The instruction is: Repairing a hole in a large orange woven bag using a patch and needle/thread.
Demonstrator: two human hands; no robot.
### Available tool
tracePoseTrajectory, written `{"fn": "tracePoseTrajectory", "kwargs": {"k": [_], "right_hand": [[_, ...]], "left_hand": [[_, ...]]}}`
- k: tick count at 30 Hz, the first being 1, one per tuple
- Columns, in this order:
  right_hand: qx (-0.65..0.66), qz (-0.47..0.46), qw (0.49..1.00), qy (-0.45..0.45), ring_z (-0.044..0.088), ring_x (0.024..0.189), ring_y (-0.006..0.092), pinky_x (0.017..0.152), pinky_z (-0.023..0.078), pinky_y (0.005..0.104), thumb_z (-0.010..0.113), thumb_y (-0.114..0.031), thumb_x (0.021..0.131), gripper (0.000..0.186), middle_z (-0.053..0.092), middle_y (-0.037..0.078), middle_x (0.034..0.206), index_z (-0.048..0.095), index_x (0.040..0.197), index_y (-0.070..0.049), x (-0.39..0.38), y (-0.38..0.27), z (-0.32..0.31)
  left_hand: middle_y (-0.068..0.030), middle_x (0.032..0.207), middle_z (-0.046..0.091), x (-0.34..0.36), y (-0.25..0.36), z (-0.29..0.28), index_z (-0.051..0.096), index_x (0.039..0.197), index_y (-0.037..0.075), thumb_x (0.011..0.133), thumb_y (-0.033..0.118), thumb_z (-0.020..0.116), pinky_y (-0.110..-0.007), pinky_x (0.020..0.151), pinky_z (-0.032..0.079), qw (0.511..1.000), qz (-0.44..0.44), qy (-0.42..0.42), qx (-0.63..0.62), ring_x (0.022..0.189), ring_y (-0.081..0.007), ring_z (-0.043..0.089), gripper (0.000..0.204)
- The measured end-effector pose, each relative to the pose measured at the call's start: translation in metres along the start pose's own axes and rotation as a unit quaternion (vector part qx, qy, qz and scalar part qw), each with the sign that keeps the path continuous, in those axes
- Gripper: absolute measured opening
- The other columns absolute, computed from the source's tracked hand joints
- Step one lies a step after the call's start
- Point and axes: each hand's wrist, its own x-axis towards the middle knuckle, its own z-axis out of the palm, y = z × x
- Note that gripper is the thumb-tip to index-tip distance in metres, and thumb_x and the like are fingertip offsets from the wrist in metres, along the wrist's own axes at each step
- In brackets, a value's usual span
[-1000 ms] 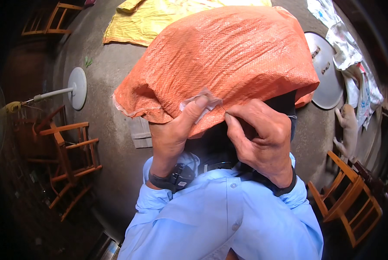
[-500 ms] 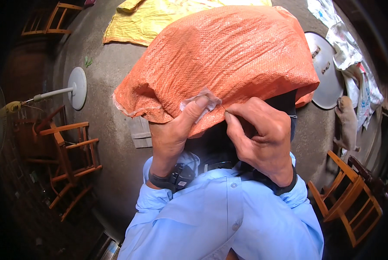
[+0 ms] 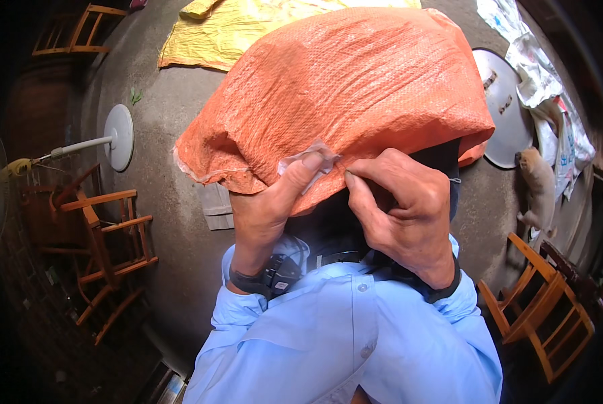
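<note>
A large orange woven sack (image 3: 355, 74) lies draped across my lap. On its near edge, my left hand (image 3: 274, 196) presses a small whitish, translucent patch (image 3: 324, 152) down with the thumb, its other fingers hidden under the sack. Just to the right, my right hand (image 3: 406, 209) is closed in a pinch of thumb and forefinger, close beside the patch's right corner. Whatever sits between those fingertips is too small to make out.
Beyond the sack a yellow woven sack (image 3: 214, 37) is spread on the floor. Wooden chairs stand left (image 3: 109, 232) and right (image 3: 541, 303). At left is a fan's round white base (image 3: 119, 137); at right, a round metal lid (image 3: 500, 108), white sacks (image 3: 537, 74) and a small pale puppy (image 3: 538, 188).
My right hand's pinch has shifted slightly left and up, closer to the patch. The puppy has moved its head a little. My left hand keeps its hold.
</note>
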Motion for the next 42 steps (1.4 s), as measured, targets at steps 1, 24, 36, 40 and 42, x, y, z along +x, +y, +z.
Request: {"fn": "tracePoseTrajectory", "kwargs": {"k": [1, 24, 36, 40, 42], "right_hand": [[0.004, 0.0, 1.0, 0.001, 0.063, 0.06, 0.0277, 0.053, 0.049, 0.0363, 0.073, 0.005, 0.077, 0.012, 0.062, 0.013, 0.071, 0.07, 0.088, 0.001, 0.0, 0.0, 0.001], [0.043, -0.038, 0.998, 0.003, 0.063, 0.06, 0.0247, 0.055, 0.049, 0.0324, 0.074, 0.01, 0.076, 0.019, 0.063, 0.013, 0.075, 0.072, 0.094, 0.004, -0.002, 0.005, 0.002], [0.039, -0.051, 0.998, 0.01, 0.067, 0.065, 0.0203, 0.059, 0.05, 0.0285, 0.075, 0.012, 0.078, 0.017, 0.069, 0.013, 0.078, 0.074, 0.094, 0.005, -0.001, 0.007, 0.003], [0.036, -0.064, 0.997, 0.018, 0.068, 0.067, 0.0211, 0.061, 0.051, 0.0288, 0.076, 0.011, 0.078, 0.017, 0.069, 0.013, 0.078, 0.074, 0.093, 0.005, -0.001, 0.009, 0.006], [0.029, -0.066, 0.997, 0.015, 0.068, 0.068, 0.0217, 0.062, 0.052, 0.0291, 0.077, 0.011, 0.078, 0.017, 0.069, 0.013, 0.079, 0.074, 0.093, 0.005, -0.001, 0.01, 0.005]], "left_hand": [[-0.0118, 0.103, 0.074, 0.0, 0.0, 0.0, 0.071, 0.112, -0.007, 0.093, 0.001, 0.072, -0.028, 0.084, 0.06, 1.0, 0.0, 0.002, -0.003, 0.093, -0.0177, 0.072, 0.02], [-0.0112, 0.102, 0.074, 0.004, 0.007, -0.003, 0.068, 0.115, -0.007, 0.097, 0.011, 0.069, -0.027, 0.077, 0.057, 0.997, -0.034, -0.039, -0.048, 0.09, -0.0164, 0.07, 0.026], [-0.0085, 0.097, 0.072, 0.005, 0.005, -0.007, 0.067, 0.118, -0.006, 0.096, 0.012, 0.071, -0.021, 0.055, 0.049, 0.994, -0.073, -0.043, -0.07, 0.071, -0.0101, 0.065, 0.029], [-0.0082, 0.1, 0.072, 0.005, 0.007, 0.0, 0.067, 0.119, -0.006, 0.094, 0.01, 0.072, -0.024, 0.067, 0.054, 0.997, -0.046, -0.01, -0.063, 0.082, -0.0124, 0.068, 0.03], [-0.0081, 0.102, 0.072, 0.005, 0.007, 0.002, 0.067, 0.12, -0.006, 0.094, 0.008, 0.073, -0.025, 0.072, 0.055, 0.997, -0.034, 0.004, -0.062, 0.086, -0.0133, 0.068, 0.03]]}}
